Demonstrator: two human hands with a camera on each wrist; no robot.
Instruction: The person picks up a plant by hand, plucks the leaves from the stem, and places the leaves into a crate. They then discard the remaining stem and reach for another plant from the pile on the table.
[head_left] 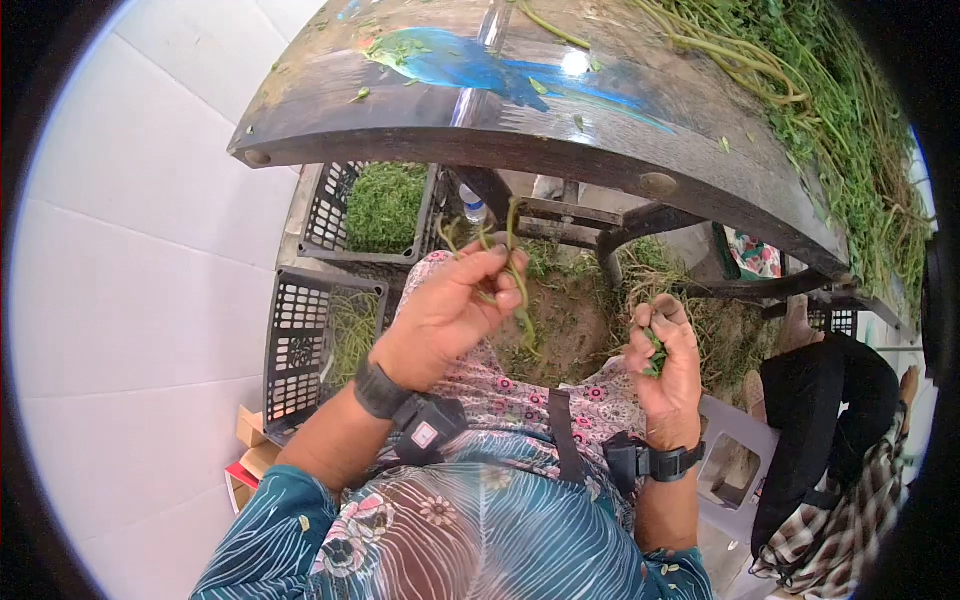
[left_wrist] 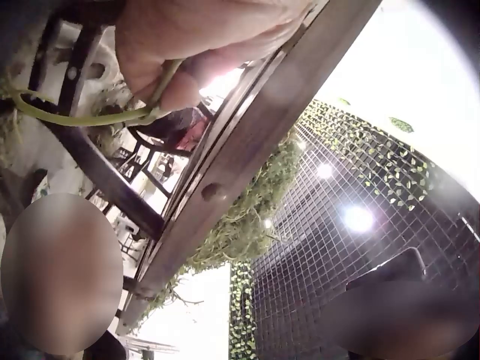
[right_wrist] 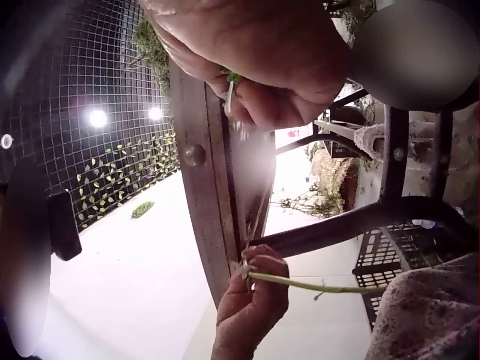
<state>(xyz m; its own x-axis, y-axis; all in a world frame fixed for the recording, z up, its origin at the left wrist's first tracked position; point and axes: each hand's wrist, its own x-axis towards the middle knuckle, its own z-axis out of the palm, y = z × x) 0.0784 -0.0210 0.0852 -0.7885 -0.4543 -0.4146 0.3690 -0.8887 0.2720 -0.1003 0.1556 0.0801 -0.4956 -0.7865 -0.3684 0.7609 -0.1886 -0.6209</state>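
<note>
My left hand (head_left: 445, 315) pinches several thin green stems (head_left: 528, 330) between thumb and fingertips, above the lap. In the left wrist view, one curved stem (left_wrist: 82, 119) sticks out from the fingers of that hand (left_wrist: 202, 45). My right hand (head_left: 672, 365), a little apart on the right, has its fingers curled round a few picked green leaves (head_left: 656, 355). A bit of leaf (right_wrist: 234, 76) shows under the right hand (right_wrist: 255, 45) in the right wrist view. There the left hand (right_wrist: 255, 296) holds a long stem (right_wrist: 322, 287) farther off.
A wooden table (head_left: 330, 145) with a painted bird stands ahead, bearing a heap of leafy stems (head_left: 850, 130) at right. Leaves fill one black crate (head_left: 325, 215); stems lie in another crate (head_left: 300, 345). Plant scraps litter the floor (head_left: 570, 320). Another person (head_left: 830, 430) sits at right.
</note>
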